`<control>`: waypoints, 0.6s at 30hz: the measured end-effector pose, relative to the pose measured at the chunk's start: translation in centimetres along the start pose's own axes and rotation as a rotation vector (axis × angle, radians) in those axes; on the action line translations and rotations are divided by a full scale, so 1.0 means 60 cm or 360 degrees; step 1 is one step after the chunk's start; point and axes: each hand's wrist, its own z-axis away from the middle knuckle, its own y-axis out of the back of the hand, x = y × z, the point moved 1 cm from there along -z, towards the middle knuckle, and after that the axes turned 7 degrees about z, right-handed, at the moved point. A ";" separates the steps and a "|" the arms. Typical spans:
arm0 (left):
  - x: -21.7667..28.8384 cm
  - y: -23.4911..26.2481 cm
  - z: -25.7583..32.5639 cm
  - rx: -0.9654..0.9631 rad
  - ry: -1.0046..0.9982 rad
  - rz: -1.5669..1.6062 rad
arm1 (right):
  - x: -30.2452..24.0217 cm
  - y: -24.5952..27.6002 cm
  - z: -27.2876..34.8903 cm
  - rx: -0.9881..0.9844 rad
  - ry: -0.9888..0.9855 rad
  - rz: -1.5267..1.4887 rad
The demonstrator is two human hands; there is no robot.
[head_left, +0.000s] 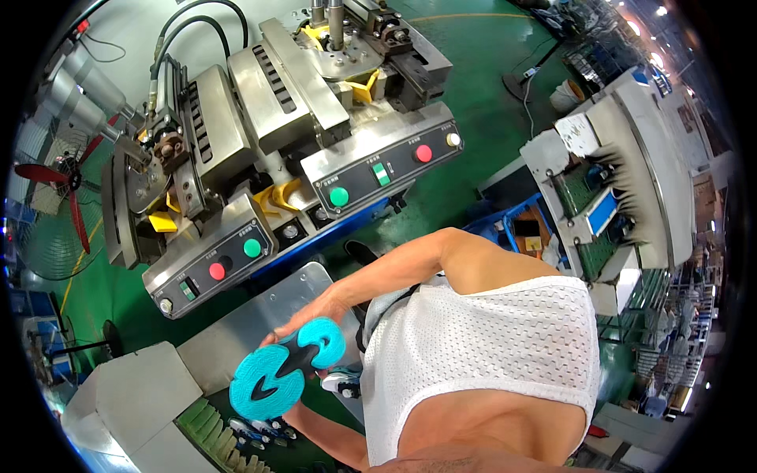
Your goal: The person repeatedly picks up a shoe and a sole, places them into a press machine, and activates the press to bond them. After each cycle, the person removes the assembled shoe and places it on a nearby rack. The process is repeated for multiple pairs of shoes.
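A shoe sole (pixel 266 385) in turquoise with a black middle is held tilted, its tread facing up, in front of my white mesh vest. My right hand (pixel 314 314) reaches in from the upper side and grips the sole's edge, its fingers partly behind it. My left hand (pixel 295 413) comes from below and supports the underside; the sole hides most of its fingers. Beside the sole's heel end, lower down, is a white and dark shoe (pixel 342 382). More shoes (pixel 256 432) lie below the left forearm, partly hidden.
A metal pressing machine (pixel 268 102) with green and red buttons stands ahead. Below it is a grey metal plate (pixel 229 335). At the lower left is a pale machine housing (pixel 130 394) with green strips (pixel 209 433). Another bristled machine (pixel 631 181) and a blue crate (pixel 520 229) stand behind.
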 end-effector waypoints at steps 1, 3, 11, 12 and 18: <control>0.030 -0.041 -0.038 -0.0081 -0.0026 0.0238 | 0.004 0.028 -0.004 0.0063 0.0006 -0.0028; 0.077 -0.100 -0.101 -0.0144 0.0027 0.0600 | -0.012 0.058 0.015 0.0451 0.0168 -0.0107; 0.108 -0.246 -0.215 0.0021 -0.0037 0.1132 | -0.106 0.124 0.219 0.0945 0.0396 0.0470; 0.113 -0.267 -0.221 -0.0076 -0.0130 0.0986 | -0.109 0.119 0.232 0.0963 0.0384 0.0388; 0.120 -0.267 -0.236 -0.0336 -0.0006 0.0915 | -0.086 0.120 0.235 0.0828 0.0484 0.0127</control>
